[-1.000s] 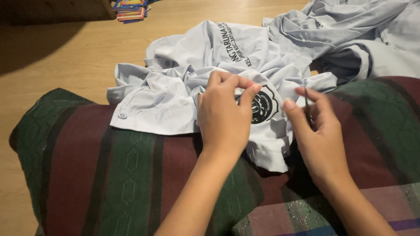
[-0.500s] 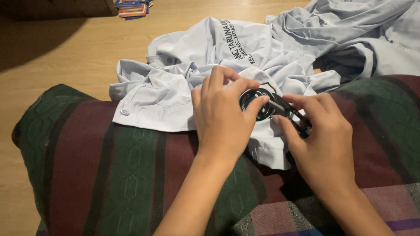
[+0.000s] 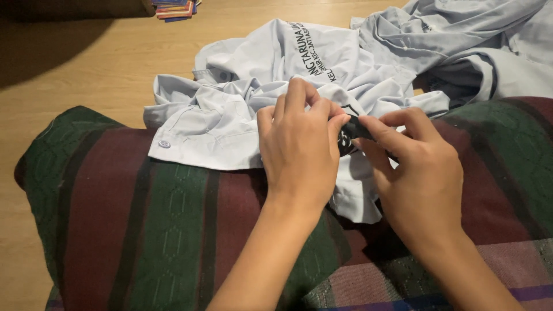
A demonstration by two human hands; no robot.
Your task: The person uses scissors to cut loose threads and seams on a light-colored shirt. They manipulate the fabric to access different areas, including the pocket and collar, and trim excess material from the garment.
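Head view is showing the left hand (image 3: 299,150) lying knuckles-up with its fingers curled, pinching a small black patch (image 3: 351,131) against the pale grey shirt (image 3: 230,121). The right hand (image 3: 420,173), at three o'clock of it, is closing thumb and forefinger on the patch's other edge. The shirt is lying crumpled, printed lettering uppermost, across a green-and-maroon striped cushion (image 3: 132,230). At twelve o'clock, more grey cloth (image 3: 461,34) is spreading over the wooden floor (image 3: 86,75).
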